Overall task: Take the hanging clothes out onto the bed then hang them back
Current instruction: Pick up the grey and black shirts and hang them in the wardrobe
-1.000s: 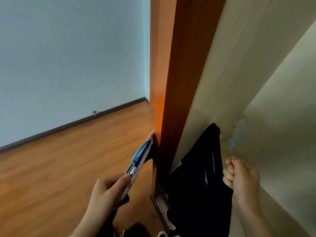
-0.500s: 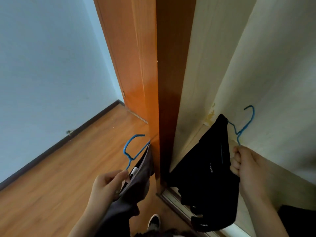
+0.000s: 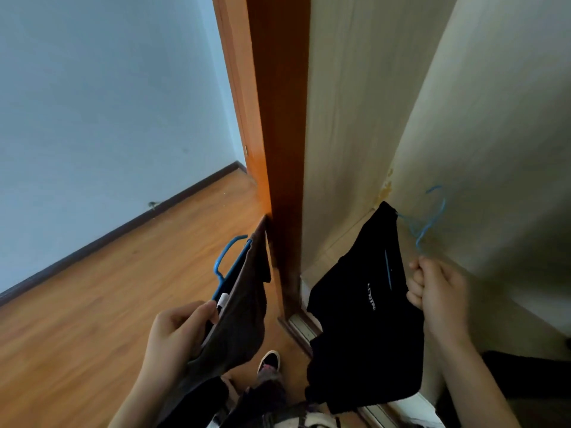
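Hanger (image 3: 434, 222) in right hand (image 3: 438, 298) now blurred; left hand (image 3: 176, 335) keeps grey garment (image 3: 244, 319).

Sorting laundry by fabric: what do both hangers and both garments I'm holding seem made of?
The left hanger looks like thin coated wire or plastic, smooth blue; the right hanger seems alike, but blurred. The black garment hangs limp and matte, likely knit cotton. The grey garment looks equally soft, matte.

The orange wooden panel (image 3: 278, 149) stands between left hand (image 3: 176, 335) and right hand (image 3: 438, 298); open floor (image 3: 108, 304) lies left.
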`<state>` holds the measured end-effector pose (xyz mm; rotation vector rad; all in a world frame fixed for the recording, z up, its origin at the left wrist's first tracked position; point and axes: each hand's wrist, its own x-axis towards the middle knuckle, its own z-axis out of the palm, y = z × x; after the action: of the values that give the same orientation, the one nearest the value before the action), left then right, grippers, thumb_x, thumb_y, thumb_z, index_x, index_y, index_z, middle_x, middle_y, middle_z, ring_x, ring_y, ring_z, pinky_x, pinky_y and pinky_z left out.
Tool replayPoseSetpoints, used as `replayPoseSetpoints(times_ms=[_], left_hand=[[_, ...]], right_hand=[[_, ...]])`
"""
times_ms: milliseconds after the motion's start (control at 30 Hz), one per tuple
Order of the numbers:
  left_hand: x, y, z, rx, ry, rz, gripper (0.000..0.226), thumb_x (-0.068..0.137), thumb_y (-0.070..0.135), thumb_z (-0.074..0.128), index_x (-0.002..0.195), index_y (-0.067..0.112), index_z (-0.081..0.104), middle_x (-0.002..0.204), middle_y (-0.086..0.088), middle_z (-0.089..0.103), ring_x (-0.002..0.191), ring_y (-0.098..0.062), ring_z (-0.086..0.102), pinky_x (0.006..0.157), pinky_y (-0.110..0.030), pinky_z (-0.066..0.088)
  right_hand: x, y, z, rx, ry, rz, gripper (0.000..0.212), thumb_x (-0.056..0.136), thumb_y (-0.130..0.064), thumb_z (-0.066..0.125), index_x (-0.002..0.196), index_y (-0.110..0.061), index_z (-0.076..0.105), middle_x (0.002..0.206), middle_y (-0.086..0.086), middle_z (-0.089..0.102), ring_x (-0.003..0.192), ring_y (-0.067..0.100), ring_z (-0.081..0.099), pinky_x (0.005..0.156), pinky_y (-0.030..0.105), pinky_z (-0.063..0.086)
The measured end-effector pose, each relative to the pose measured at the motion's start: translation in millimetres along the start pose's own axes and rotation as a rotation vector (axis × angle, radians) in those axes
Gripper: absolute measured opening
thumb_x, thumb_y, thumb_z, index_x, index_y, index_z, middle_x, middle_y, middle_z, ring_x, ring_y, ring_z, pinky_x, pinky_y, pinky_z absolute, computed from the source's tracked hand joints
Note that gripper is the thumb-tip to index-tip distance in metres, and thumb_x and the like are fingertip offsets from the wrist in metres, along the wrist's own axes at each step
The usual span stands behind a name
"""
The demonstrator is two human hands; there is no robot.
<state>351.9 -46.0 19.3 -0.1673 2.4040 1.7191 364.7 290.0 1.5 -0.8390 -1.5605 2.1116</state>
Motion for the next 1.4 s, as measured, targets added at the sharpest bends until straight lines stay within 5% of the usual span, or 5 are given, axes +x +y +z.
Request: replayPoseSetpoints(times_ms=[133, 767, 933, 1067, 1400], left_hand=[[-28, 10, 7, -0.016, -0.009, -0.005, 0.036, 0.091, 0.013, 0.056, 0.058, 0.000, 0.056, 0.043, 0.006, 0.031, 0.040, -0.010, 0.026, 0.046, -0.022, 0.019], [48, 214, 181, -0.170, -0.465, 0.427, 0.035, 0.091, 0.017, 0.060, 0.058, 0.004, 0.063, 0.041, -0.001, 0.023, 0.034, -0.009, 0.016, 0.039, -0.013, 0.012], [57, 304, 212, -0.151, -0.480, 0.711, 0.041, 0.065, 0.051, 0.064, 0.056, 0.011, 0.067, 0.042, 0.001, 0.022, 0.040, -0.014, 0.018, 0.043, -0.020, 0.012], [54, 374, 228, -0.116, -0.418, 0.916, 0.035, 0.089, 0.023, 0.062, 0.058, 0.007, 0.068, 0.042, 0.005, 0.023, 0.039, -0.009, 0.019, 0.041, -0.022, 0.017], [69, 511, 260, -0.047, -0.289, 1.125, 0.037, 0.091, 0.028, 0.055, 0.066, 0.007, 0.072, 0.044, 0.004, 0.053, 0.043, -0.008, 0.046, 0.053, -0.024, 0.036]], right_hand=[[-10, -8, -26, 0.044, 0.035, -0.009, 0.030, 0.097, -0.005, 0.041, 0.068, -0.008, 0.048, 0.039, -0.013, 0.025, 0.031, 0.001, 0.020, 0.035, 0.013, 0.013], [-24, -182, -98, 0.198, 0.207, -0.345, 0.029, 0.099, -0.006, 0.036, 0.075, -0.005, 0.052, 0.045, -0.009, 0.027, 0.034, 0.003, 0.021, 0.032, 0.014, 0.016], [-20, -254, -98, 0.245, 0.229, -0.475, 0.030, 0.100, -0.006, 0.035, 0.075, -0.003, 0.052, 0.042, -0.008, 0.027, 0.030, 0.003, 0.022, 0.031, 0.011, 0.017], [-29, -313, -88, 0.236, 0.272, -0.621, 0.029, 0.098, -0.002, 0.036, 0.073, -0.003, 0.051, 0.041, -0.009, 0.027, 0.030, 0.002, 0.021, 0.030, 0.010, 0.017], [-16, -412, -66, 0.144, 0.356, -0.816, 0.027, 0.093, 0.001, 0.037, 0.071, -0.005, 0.051, 0.040, -0.009, 0.026, 0.031, 0.004, 0.020, 0.031, 0.013, 0.016]])
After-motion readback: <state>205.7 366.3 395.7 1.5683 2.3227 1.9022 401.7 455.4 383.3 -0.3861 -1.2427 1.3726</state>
